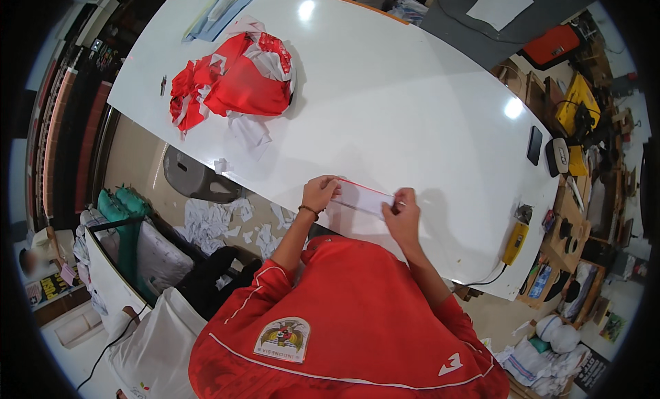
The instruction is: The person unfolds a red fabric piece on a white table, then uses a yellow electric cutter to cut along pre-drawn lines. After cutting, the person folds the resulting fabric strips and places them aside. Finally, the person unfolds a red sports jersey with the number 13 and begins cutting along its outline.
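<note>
My left hand (322, 194) and my right hand (403, 214) face each other over the near edge of the white table. Both are closed, pinching opposite ends of a flat white piece with a red edge (363, 198). It stretches between them just above the tabletop; whether it is cloth or backed paper I cannot make out. Farther off to the left lies a crumpled heap of red and white cloth (251, 86), apart from both hands. A loose white sheet (251, 134) sticks out from under the heap's near side.
A yellow corded power tool (515, 243) rests at the table's right end, near a phone (534, 145) and a dark case (557, 156). Blue folders (221, 14) lie at the far left. Below the left edge stand a grey stool (196, 175) and floor scraps (206, 219).
</note>
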